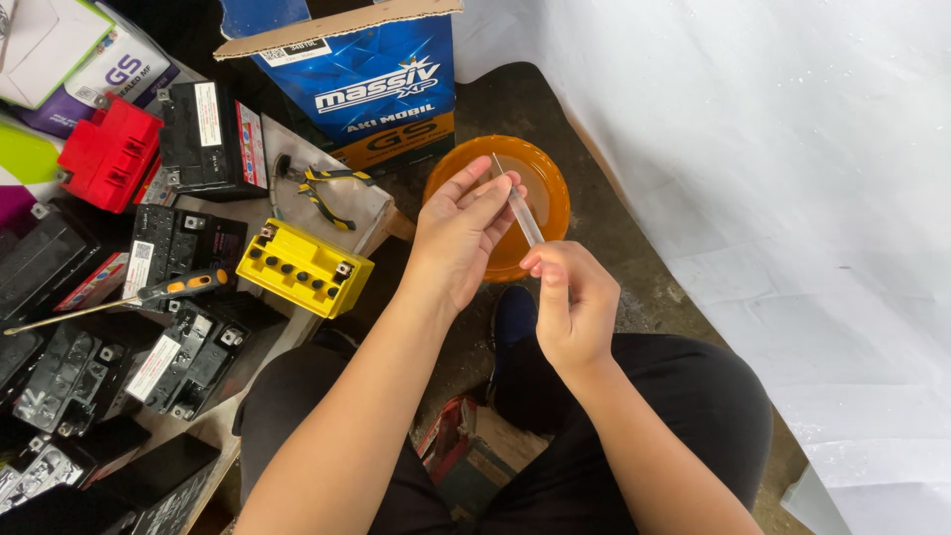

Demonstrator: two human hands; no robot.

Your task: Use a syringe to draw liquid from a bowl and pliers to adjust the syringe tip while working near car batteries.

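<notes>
Fingers of your left hand [458, 233] and right hand [573, 302] pinch tube [521, 210] over bowl [551, 188]; loosened pinch likely drops tube, splashing liquid.

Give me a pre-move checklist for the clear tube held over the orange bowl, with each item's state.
1. Both hands on the clear tube: ok, left hand at its upper end, right hand pinching the lower end.
2. Tube over the orange bowl: ok.
3. Bowl sits flat on the floor: ok.
4. Liquid inside the tube: cannot tell.
5. Yellow battery apart from the hands: ok, on the board at left.
6. Screwdriver out of the way: ok, on the black batteries.
</notes>
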